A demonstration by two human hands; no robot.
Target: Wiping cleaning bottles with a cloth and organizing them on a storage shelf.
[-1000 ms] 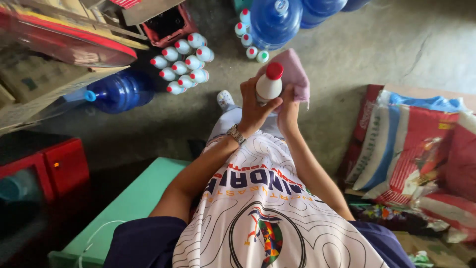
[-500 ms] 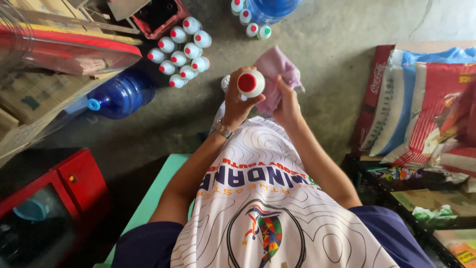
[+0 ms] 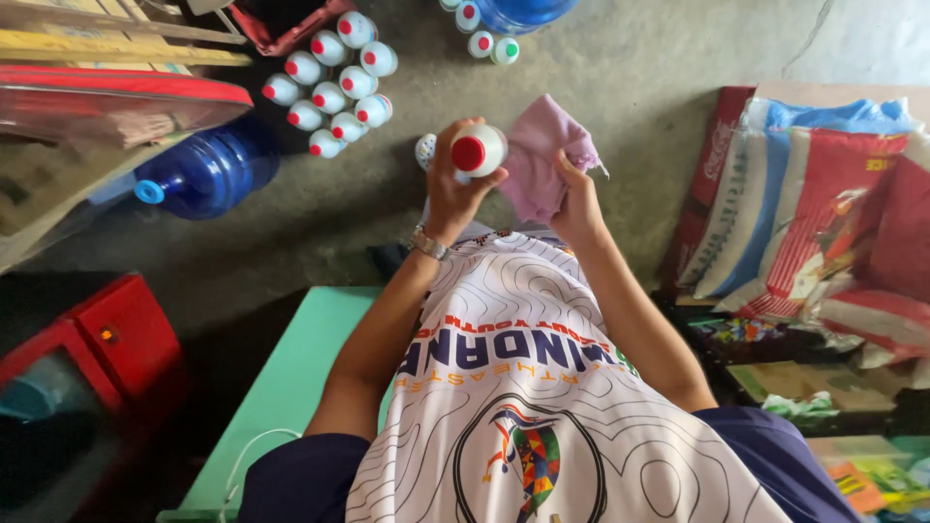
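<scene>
Head view: my left hand (image 3: pixel 451 189) is wrapped tight around a white bottle (image 3: pixel 477 151), its red cap pointing up at me, long axis near upright. My right hand (image 3: pixel 575 199) is closed on a pink cloth (image 3: pixel 539 155) just right of the bottle, touching its side, above the concrete floor (image 3: pixel 639 68).

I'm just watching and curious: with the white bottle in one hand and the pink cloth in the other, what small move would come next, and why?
Probably bringing the pink cloth against the side of the white bottle to wipe it. The left hand grips the bottle with its red cap toward the camera, and the right hand holds the bunched cloth right beside it, so only a short sideways press seems needed.
</scene>
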